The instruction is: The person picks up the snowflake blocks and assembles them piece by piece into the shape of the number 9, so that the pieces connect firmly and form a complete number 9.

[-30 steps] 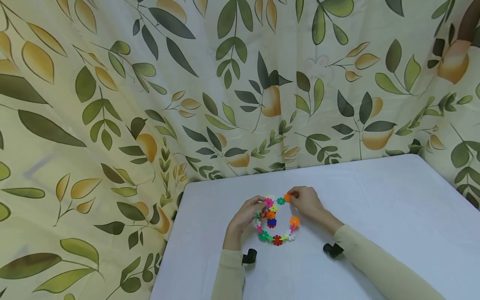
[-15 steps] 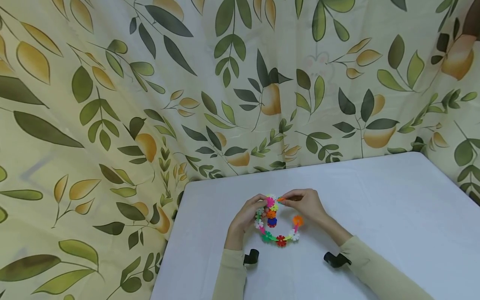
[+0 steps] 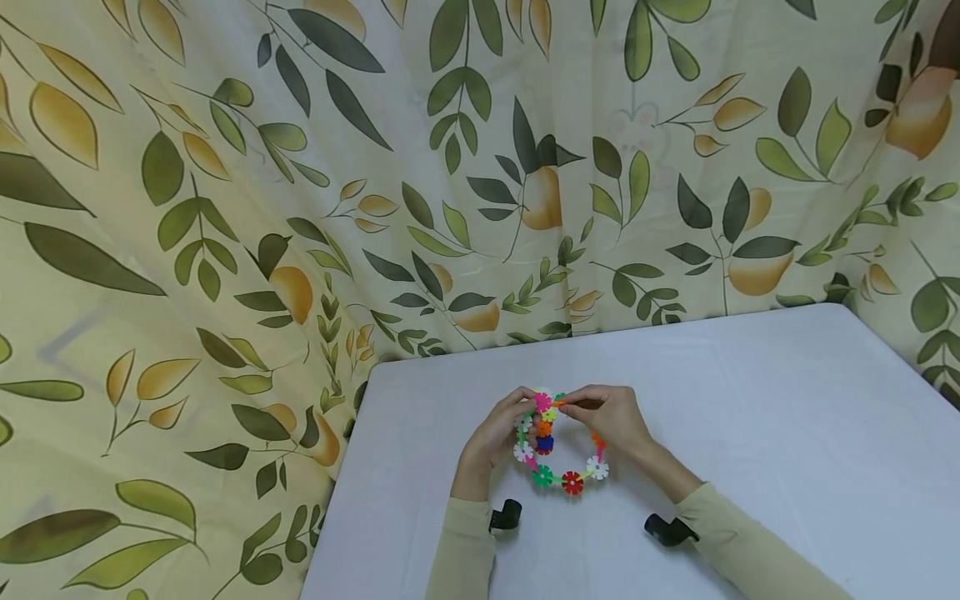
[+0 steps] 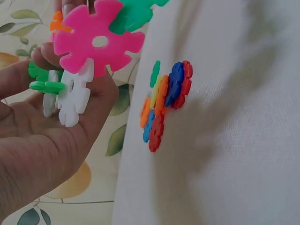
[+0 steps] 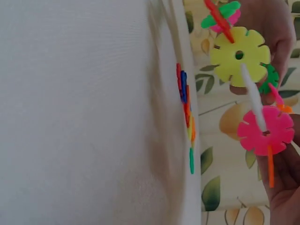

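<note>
My left hand (image 3: pixel 491 433) grips a chain of interlocking flower-shaped plastic discs, its fingers beside a pink disc (image 3: pixel 543 402). From there the chain hangs in a curve through white and green pieces to a red disc (image 3: pixel 573 482), then rises to the right past a white one (image 3: pixel 597 467). My right hand (image 3: pixel 611 417) pinches an orange disc (image 3: pixel 558 405) seen edge-on, right at the pink disc. Below the right hand, an orange piece (image 3: pixel 597 441) of the chain shows, partly hidden. The right wrist view has a yellow disc (image 5: pixel 225 61) linked by a white one to a pink disc.
Loose discs, including a blue one (image 4: pixel 174 84), lie in a small pile on the white tablecloth (image 3: pixel 750 417), behind the chain in the head view. A leaf-patterned curtain (image 3: pixel 660 233) hangs around the table. Black wrist cameras (image 3: pixel 506 515) sit at both cuffs.
My right hand has moved left toward the left hand, turning the orange disc edge-on and bringing it to the pink disc. The hanging chain has swung slightly right.
</note>
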